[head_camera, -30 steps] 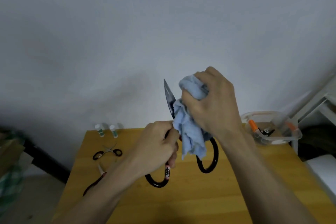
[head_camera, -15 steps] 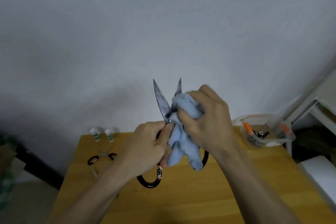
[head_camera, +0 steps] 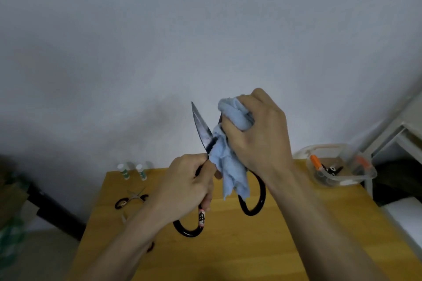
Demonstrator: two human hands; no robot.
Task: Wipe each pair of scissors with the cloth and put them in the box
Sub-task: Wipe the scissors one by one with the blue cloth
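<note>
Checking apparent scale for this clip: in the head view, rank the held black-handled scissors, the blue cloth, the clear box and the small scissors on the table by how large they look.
1. Black-handled scissors, though nearness to the camera inflates them.
2. Blue cloth, bunched and partly hidden, so unsure.
3. Clear box.
4. Small scissors.
</note>
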